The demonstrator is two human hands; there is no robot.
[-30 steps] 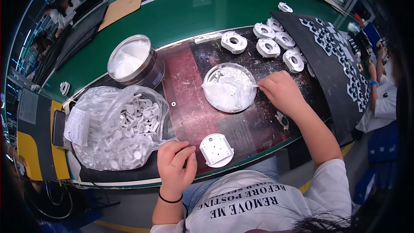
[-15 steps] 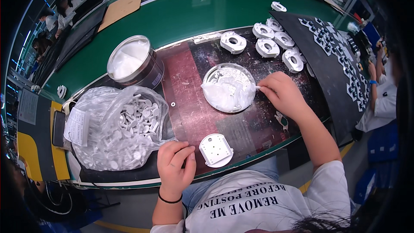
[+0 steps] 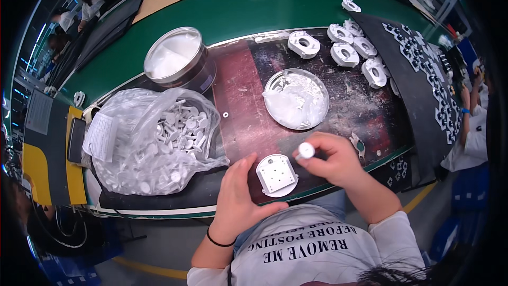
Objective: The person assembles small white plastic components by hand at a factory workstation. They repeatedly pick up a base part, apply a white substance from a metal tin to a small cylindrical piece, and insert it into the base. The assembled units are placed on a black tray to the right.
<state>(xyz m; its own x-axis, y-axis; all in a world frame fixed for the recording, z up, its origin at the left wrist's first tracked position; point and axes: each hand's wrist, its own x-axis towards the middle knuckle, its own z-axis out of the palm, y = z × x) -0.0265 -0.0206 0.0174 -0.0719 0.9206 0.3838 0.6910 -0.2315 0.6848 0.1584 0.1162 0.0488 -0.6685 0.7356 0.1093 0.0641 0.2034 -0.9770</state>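
My right hand (image 3: 336, 161) pinches a small white round-headed plastic pin (image 3: 306, 151), its disc end facing up. It hovers just right of a white plastic housing plate (image 3: 277, 175) that lies near the front edge of the bench. Along the left side of that plate rests my left hand (image 3: 238, 196), fingers extended and thumb apart, holding nothing. Beyond my right hand sits a round shallow dish (image 3: 296, 119) smeared with whitish grease. A clear plastic bag (image 3: 132, 169) to the left holds many similar white pins.
Behind the bag stands a metal tin (image 3: 206, 74) of white grease. Several white ring-shaped housings (image 3: 303, 45) sit at the far right, beside a black board (image 3: 391, 74) bearing small parts. A small white washer (image 3: 225, 115) lies mid-bench. A co-worker's arm (image 3: 465, 106) shows at right.
My right hand has come from the dish's right edge toward the plate, bringing the pin. My left hand has moved right, opening out beside the plate. The whole view has shifted slightly.
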